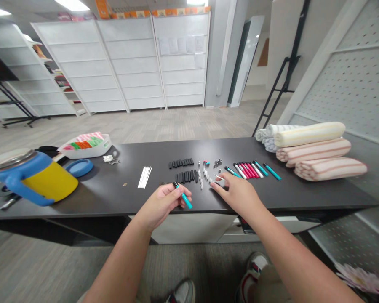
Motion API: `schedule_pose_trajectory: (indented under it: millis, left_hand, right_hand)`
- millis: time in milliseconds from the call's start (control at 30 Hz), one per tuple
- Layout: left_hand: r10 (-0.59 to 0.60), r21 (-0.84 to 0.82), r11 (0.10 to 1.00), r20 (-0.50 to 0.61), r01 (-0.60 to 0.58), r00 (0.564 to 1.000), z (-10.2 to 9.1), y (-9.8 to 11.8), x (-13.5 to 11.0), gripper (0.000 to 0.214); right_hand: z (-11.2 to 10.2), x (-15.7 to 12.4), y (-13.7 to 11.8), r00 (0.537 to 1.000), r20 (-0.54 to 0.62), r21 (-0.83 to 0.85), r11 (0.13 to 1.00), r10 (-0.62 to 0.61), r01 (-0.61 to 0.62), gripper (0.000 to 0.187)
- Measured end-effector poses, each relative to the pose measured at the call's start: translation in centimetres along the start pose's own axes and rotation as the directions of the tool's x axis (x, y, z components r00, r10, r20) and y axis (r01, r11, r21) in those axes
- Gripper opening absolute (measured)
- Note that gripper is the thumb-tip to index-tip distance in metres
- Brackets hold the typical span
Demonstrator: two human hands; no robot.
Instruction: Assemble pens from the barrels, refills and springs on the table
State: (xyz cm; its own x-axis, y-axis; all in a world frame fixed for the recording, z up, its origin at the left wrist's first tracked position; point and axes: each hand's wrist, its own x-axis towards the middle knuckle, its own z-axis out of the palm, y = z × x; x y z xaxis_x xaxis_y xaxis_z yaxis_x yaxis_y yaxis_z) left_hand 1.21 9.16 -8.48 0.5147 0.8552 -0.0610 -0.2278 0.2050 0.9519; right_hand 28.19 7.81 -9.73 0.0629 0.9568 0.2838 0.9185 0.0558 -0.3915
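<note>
My left hand [166, 202] is closed around a teal pen barrel [183, 196] with a black end, held just above the front of the dark table [113, 189]. My right hand [235, 189] lies on the table with its fingers reaching among small white pen parts [205, 176]; whether it pinches one is hidden. Two rows of black caps [183, 170] lie just beyond both hands. A row of finished pens [254, 169], teal, red and white, lies to the right of my right hand.
Thin white refills [144, 176] lie left of the caps. A yellow and blue mug [34, 176], a blue lid [79, 167] and a white tray of coloured parts [86, 145] stand at the left. Rolled striped towels [316, 149] are stacked at the right.
</note>
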Motion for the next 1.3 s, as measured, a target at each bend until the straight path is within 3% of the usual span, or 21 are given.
schedule_pose_trajectory:
  millis: [233, 367, 500, 633, 1300]
  left_hand:
    - [0.003, -0.008, 1.000, -0.016, -0.003, 1.000, -0.1, -0.1, 0.0, 0.040]
    - [0.004, -0.014, 1.000, -0.007, -0.004, 1.000, 0.0, -0.1, 0.0, 0.040]
    - [0.009, -0.024, 1.000, -0.006, -0.009, 1.000, -0.1, -0.2, 0.1, 0.040]
    - [0.013, -0.026, 1.000, -0.001, -0.013, 1.000, -0.2, -0.2, 0.1, 0.038]
    - [0.021, -0.053, 0.998, -0.041, -0.023, 0.999, 0.2, -0.1, 0.1, 0.037]
  right_hand:
    - [0.0, 0.4, -0.2, 0.998, -0.019, -0.011, 0.998, -0.066, 0.066, 0.022]
    - [-0.3, 0.2, -0.5, 0.998, -0.029, 0.166, 0.984, -0.057, 0.061, 0.030]
    - [0.1, 0.5, -1.7, 0.990, -0.007, 0.288, 0.948, -0.142, 0.138, 0.029]
    - [0.6, 0.7, -2.4, 0.978, -0.001, 0.260, 0.944, -0.209, 0.202, 0.025]
    - [1.1, 0.4, -2.4, 0.970, 0.045, 0.135, 0.964, -0.238, 0.230, 0.023]
